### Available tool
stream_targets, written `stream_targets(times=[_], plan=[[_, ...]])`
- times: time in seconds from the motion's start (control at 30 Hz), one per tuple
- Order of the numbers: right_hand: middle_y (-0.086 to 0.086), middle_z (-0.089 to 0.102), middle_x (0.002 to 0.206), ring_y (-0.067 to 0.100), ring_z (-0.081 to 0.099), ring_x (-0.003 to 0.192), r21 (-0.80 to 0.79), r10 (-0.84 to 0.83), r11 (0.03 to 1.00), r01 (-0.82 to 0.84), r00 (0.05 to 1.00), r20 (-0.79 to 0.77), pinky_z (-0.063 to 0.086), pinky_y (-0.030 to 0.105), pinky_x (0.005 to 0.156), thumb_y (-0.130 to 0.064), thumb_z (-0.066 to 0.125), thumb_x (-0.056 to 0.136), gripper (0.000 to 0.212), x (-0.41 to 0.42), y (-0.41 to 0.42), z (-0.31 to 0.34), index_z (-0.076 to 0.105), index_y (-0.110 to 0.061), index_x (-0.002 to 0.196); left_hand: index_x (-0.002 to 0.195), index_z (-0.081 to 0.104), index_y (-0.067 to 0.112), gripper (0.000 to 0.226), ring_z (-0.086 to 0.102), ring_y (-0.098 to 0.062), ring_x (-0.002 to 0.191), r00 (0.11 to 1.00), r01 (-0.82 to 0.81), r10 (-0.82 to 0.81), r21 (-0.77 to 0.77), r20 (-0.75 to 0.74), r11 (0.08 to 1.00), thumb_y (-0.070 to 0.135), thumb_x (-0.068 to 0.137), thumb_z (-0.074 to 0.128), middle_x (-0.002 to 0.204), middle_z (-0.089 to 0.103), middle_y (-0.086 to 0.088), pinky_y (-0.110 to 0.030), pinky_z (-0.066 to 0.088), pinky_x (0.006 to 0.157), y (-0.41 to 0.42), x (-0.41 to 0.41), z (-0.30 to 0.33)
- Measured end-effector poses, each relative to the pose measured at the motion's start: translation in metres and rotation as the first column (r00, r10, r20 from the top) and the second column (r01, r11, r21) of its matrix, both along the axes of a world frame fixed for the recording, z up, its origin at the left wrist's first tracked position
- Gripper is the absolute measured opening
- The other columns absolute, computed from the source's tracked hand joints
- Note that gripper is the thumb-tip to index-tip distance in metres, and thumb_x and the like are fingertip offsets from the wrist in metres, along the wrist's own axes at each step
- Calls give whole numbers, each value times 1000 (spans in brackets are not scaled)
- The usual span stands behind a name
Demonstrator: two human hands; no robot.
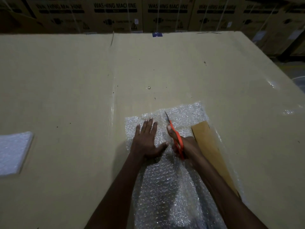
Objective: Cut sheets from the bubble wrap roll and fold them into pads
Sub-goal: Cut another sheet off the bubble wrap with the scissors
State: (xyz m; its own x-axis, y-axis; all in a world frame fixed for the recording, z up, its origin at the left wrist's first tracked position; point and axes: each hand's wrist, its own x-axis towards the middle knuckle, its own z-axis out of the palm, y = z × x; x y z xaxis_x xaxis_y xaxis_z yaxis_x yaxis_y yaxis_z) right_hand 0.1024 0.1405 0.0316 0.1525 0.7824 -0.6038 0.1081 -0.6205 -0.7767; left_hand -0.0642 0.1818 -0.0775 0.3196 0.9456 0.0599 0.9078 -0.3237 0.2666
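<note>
Clear bubble wrap (186,113) runs from the bottom edge up the middle of a large cardboard surface (82,80). My left hand (146,139) presses flat on its left part, fingers spread. My right hand (179,144) grips orange-handled scissors (175,136), whose blades point away from me along the wrap, just right of my left hand. A folded bubble wrap pad (14,152) lies at the far left edge.
A brown cardboard strip (209,149) lies over the wrap, right of my right wrist. Washing machine cartons (118,14) stand in a row behind the work surface. Bare cardboard stretches to the left and beyond the wrap.
</note>
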Motion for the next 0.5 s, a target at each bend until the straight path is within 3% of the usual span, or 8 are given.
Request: stream_targets(times=[0.23, 0.4, 0.5], plan=[[10, 60, 58, 12, 49, 38, 50, -3, 999, 2, 1000, 30, 36, 13, 40, -71, 74, 70, 62, 3, 1, -3, 64, -11, 65, 157, 16, 14, 99, 4, -26, 152, 1000, 5, -6, 30, 15, 1000, 81, 85, 25, 165, 6, -10, -48, -1, 120, -1, -1, -2], [8, 56, 55, 14, 46, 39, 61, 14, 998, -15, 1000, 24, 35, 14, 40, -76, 73, 66, 63, 2, 7, -1, 59, -15, 60, 156, 21, 11, 101, 7, -27, 152, 999, 13, -14, 36, 33, 999, 82, 84, 21, 164, 10, -11, -52, 6, 121, -3, -1, -1], [8, 52, 52, 14, 41, 35, 72, 3, 997, -4, 1000, 14, 31, 15, 39, -69, 77, 70, 60, 3, 7, -3, 56, -14, 55, 156, 19, 11, 102, 5, -27, 152, 999, 17, -18, 31, 32, 999, 83, 84, 19, 164, 8, -11, -53, 6, 121, -3, -1, -1]])
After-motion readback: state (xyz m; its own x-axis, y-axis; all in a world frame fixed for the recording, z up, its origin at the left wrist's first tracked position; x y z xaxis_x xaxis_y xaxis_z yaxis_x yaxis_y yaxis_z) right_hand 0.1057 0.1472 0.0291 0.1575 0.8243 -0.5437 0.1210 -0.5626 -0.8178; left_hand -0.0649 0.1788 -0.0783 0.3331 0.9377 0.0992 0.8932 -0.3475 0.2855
